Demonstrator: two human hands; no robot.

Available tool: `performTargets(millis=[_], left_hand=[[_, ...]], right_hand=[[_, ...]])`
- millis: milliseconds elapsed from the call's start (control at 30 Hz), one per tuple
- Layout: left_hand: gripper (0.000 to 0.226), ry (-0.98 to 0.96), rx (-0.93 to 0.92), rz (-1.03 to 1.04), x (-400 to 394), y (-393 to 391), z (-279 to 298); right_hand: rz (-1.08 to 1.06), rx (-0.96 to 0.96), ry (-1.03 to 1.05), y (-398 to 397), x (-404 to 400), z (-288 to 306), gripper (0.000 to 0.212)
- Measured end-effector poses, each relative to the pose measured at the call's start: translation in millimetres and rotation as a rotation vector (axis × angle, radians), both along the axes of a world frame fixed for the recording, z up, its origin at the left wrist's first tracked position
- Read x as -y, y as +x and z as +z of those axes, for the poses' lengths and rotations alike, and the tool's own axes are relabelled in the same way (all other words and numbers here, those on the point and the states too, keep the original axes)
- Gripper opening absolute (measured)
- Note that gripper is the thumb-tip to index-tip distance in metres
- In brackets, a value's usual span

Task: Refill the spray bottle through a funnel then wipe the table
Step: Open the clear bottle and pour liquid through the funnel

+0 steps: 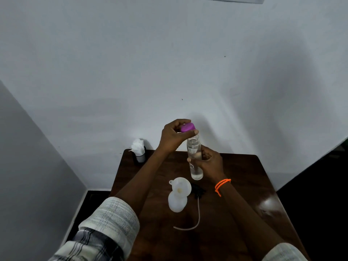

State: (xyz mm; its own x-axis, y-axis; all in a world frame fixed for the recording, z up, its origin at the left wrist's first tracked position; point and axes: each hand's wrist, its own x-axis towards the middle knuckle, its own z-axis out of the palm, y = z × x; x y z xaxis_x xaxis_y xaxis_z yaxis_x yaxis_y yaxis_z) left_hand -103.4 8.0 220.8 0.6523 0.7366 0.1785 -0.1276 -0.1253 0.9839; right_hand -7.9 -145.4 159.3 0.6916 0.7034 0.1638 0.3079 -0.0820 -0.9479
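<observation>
Gripping the clear water bottle (194, 162) around its middle, the right hand (210, 162) holds it upright above the far part of the brown desk (235, 185), its mouth uncovered. The left hand (174, 135) pinches the purple cap (187, 127) between thumb and fingers just above and to the left of that mouth. Nearer the person, a white spray bottle (176, 202) stands on the desk with a white funnel (181, 188) seated in its neck. Just beside it lies the black spray head (197, 191) with its thin tube (195, 217) trailing across the wood. White tissues in a dark holder (139, 150) sit at the desk's far left corner.
</observation>
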Motion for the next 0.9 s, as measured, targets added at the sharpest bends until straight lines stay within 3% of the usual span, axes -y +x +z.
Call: performTargets(millis=[267, 400, 567, 767, 900], left_hand=[[0.008, -0.306, 0.007, 0.020, 3, -13, -17], [0.011, -0.415, -0.054, 0.062, -2, -30, -37], [0.026, -0.346, -0.277, 0.165, 1, -56, -73], [0.023, -0.239, -0.519, 0.137, 10, -82, -129], [0.022, -0.246, -0.574, 0.111, 20, -93, -146]], right_hand=[[0.000, 0.013, -0.016, 10, 10, -6, 0.044], [0.003, 0.020, -0.045, 15, 20, -13, 0.051], [-0.002, 0.053, -0.106, 16, 37, -29, 0.052], [0.038, 0.124, -0.210, 11, 55, -50, 0.067], [0.075, 0.169, -0.283, 9, 63, -63, 0.067]])
